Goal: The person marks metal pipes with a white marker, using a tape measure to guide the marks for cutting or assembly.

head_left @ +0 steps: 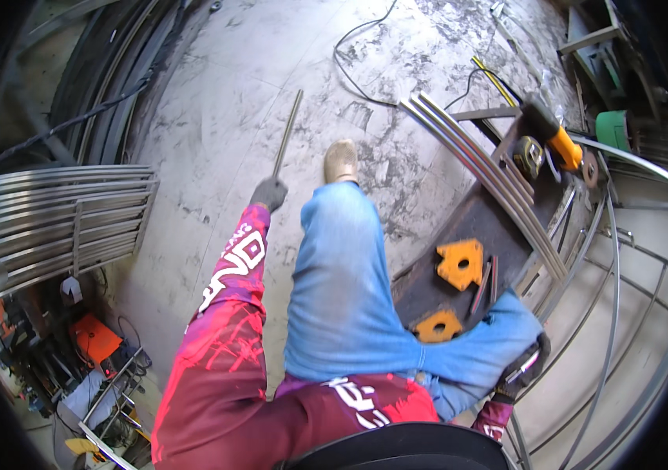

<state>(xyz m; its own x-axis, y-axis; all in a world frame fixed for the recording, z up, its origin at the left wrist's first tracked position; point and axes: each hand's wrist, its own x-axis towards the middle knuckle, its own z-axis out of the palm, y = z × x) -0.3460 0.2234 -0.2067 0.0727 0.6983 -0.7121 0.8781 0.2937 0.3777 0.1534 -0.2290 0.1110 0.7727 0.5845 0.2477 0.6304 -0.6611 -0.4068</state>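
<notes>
My left hand (269,193), in a dark grey glove, is closed round the near end of a thin metal tube (289,129). The tube points away from me over the stained floor. By my bent right knee, my right hand (523,370) wears a dark glove and is partly hidden at the lower right. A slim white and reddish thing shows at its fingers, too small to name. Two orange magnetic welding squares (459,265) lie on a dark metal surface (428,290) between my legs and the tubes. Two short dark metal pieces (482,287) rest beside them.
Several long metal tubes (490,176) lie across the dark surface. Past them are a yellow and black angle grinder (561,145) and a tape measure (530,157). A black cable (339,59) curves over the floor. Metal frames stand left (59,219) and right (614,258).
</notes>
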